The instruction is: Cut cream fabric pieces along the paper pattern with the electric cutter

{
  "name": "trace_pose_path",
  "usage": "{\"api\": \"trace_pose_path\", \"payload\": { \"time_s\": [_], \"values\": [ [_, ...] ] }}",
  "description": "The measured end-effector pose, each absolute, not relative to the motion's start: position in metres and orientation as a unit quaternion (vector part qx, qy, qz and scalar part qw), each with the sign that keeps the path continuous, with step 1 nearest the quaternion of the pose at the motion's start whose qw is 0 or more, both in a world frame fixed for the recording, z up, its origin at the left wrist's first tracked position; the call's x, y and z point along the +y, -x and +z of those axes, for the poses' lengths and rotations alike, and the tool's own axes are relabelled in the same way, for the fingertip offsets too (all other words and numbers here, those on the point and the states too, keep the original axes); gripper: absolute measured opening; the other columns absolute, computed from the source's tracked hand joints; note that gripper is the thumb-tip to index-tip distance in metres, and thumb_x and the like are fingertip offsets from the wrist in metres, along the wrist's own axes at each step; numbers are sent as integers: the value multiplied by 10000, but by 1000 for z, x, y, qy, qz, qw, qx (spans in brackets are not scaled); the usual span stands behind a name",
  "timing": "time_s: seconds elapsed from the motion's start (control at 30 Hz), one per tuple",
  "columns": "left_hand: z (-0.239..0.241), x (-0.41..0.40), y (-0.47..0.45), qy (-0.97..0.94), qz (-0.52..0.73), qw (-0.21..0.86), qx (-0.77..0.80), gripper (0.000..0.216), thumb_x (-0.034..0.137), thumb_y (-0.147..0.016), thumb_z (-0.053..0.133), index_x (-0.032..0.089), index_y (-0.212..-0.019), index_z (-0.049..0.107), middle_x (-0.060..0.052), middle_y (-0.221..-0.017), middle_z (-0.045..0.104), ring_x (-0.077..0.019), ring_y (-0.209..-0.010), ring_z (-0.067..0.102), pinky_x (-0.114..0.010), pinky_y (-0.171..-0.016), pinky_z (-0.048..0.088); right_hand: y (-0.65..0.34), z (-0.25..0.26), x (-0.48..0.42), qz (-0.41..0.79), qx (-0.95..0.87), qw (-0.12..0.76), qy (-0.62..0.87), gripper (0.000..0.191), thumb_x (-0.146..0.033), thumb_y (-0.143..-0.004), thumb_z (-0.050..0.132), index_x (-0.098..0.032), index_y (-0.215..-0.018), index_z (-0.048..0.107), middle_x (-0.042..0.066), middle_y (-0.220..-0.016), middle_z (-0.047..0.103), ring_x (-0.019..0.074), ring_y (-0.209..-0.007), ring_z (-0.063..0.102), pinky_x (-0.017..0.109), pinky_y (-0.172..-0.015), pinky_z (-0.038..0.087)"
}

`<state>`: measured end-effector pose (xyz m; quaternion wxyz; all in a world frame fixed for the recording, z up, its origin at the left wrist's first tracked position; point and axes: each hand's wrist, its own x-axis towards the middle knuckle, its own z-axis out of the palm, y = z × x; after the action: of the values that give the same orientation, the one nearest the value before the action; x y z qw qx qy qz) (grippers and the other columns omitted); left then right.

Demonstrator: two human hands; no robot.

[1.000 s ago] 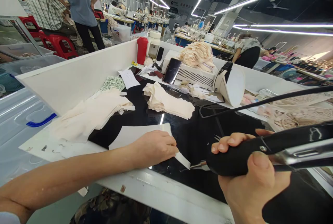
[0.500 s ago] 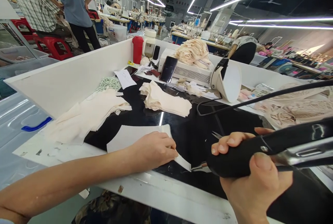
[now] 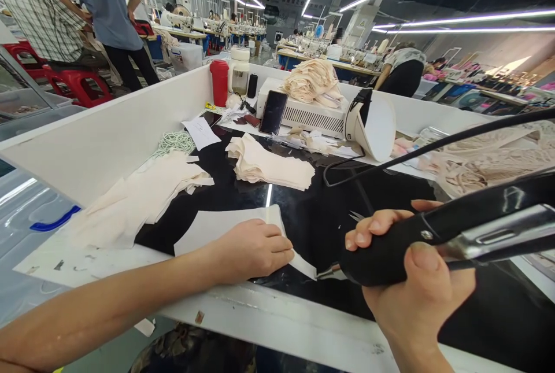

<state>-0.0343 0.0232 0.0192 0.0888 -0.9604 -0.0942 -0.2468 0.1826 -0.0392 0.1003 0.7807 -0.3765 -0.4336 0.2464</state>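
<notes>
My left hand (image 3: 255, 250) rests on a white fabric piece (image 3: 225, 224) on the black work surface, fingers bent together at its right edge. The fingertips are partly hidden. A narrow end of the fabric extends past them to the right. In my right hand (image 3: 416, 286) is a black corded hand tool (image 3: 385, 251) with a shiny metal lever, my fingers wrapped round its body. Its thin metal tip (image 3: 330, 272) meets the pointed end of the fabric. Beyond the tool lie small scissors (image 3: 356, 216), partly hidden by my right fingers.
Stacks of cream fabric lie ahead (image 3: 269, 162) and left (image 3: 147, 199). A phone (image 3: 273, 111) leans on a vented white box (image 3: 303, 113). To its right is a white lamp (image 3: 375, 127). A black cable (image 3: 455, 136) crosses the right side. White panels (image 3: 108, 130) border the table.
The camera view has shifted slightly. My left fingers lie a little flatter over the fabric edge. The tool tip stays at the fabric's pointed end.
</notes>
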Motion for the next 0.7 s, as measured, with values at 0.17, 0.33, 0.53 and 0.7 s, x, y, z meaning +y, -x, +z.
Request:
{"api": "trace_pose_path", "payload": {
  "time_s": [0.17,0.33,0.53,0.7],
  "values": [
    [24,21,34,962,-239,96,-95,171,94,-1155,627,178,-1108,768,-57,-1111,816,-177,-962,718,-323,-777,548,-183,100,-39,246,-440,781,368,488,-450,-757,1015,-263,-1079,699,-57,-716,698,179,-499,632,299,-443,569],
    [27,18,32,958,-246,123,-82,180,120,-1169,626,162,-1086,780,-70,-1103,812,-185,-976,715,-331,-807,544,-182,100,-39,246,-440,781,369,488,-457,-767,1012,-265,-1090,699,-51,-727,700,182,-511,639,304,-454,580],
    [29,13,29,953,-262,122,-91,202,101,-1170,610,136,-1067,781,-58,-1015,777,-177,-940,704,-330,-856,541,-184,100,-41,248,-429,781,380,500,-463,-734,1004,-263,-1076,699,-55,-712,693,179,-505,621,307,-451,586],
    [27,14,28,957,-249,115,-96,248,78,-1167,571,154,-1048,774,-43,-984,767,-166,-882,678,-324,-865,553,-185,103,-39,246,-418,783,390,486,-434,-704,971,-269,-1077,707,-57,-705,689,184,-507,611,305,-437,571]
  ]
}}
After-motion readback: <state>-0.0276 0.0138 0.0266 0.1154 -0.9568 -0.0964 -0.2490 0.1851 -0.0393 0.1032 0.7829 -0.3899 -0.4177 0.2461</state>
